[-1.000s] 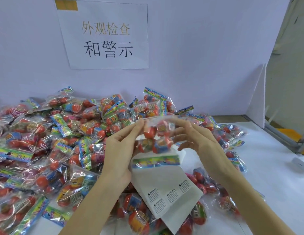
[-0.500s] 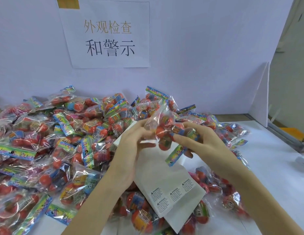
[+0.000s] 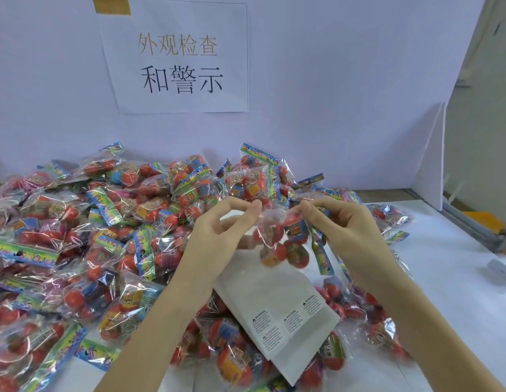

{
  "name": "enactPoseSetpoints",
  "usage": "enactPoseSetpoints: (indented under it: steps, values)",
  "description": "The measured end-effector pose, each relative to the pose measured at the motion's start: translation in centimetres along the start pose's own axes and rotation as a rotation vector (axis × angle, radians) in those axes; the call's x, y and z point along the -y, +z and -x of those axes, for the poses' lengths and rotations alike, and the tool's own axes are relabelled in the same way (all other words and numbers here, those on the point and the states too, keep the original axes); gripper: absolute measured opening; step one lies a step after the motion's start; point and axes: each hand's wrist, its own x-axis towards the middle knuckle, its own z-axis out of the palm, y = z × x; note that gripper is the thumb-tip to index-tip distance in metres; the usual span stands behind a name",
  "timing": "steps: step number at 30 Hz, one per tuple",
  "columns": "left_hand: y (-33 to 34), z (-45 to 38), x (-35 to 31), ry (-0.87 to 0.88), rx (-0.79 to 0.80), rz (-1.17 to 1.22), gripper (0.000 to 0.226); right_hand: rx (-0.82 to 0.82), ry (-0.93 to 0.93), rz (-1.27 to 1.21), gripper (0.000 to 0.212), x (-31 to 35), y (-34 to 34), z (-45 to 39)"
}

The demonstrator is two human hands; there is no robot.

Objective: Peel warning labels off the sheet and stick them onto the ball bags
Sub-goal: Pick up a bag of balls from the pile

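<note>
The left hand [image 3: 218, 230] and the right hand [image 3: 345, 230] are each pinching an upper corner of one ball bag [image 3: 283, 239], which is hanging between them. The label sheet [image 3: 277, 304] is lying just below the hands, propped on the bags [image 3: 105, 222] heaped to the left. The slick film could be slipping from such light pinches, dropping the bag onto the sheet. Half a second ago the bag was bunched between closer hands; now it is being stretched wider.

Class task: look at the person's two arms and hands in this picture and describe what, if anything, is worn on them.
Both the left hand and right hand are bare: no gloves, rings, watch or bracelets show. Both forearms are uncovered as far as the frame's bottom edge; no sleeve is visible. Fingernails look short and unpainted.
</note>
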Motion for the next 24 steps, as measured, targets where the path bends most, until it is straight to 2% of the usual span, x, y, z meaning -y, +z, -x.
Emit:
enactPoseSetpoints:
  steps: [4,8,11,15,17,21,24]
  values:
    - [0.3,0.0,0.2,0.043,-0.155,0.038,0.026,-0.047,-0.049,0.05,0.017,0.0,-0.1,-0.2]
    - [0.4,-0.1,0.2,0.103,-0.225,0.1,0.019,-0.144,-0.082,-0.006,0.014,0.0,0.3,-0.1]
    - [0.8,0.2,0.1,0.163,-0.253,0.099,0.018,-0.16,-0.04,-0.099,0.017,-0.2,0.9,0.2]
    - [1.0,0.4,0.3,0.239,-0.291,0.06,0.023,-0.036,0.129,-0.303,0.031,-0.5,1.1,0.4]
    - [1.1,0.4,0.2,0.254,-0.277,0.058,0.022,-0.003,0.191,-0.377,0.031,-0.6,1.0,0.3]
    - [1.1,0.5,-0.1,0.219,-0.219,-0.024,0.016,-0.051,0.191,-0.347,0.031,-0.8,1.1,0.3]
    - [0.8,0.3,0.0,0.223,-0.244,-0.015,0.005,-0.108,0.153,-0.309,0.026,-0.9,1.1,0.2]
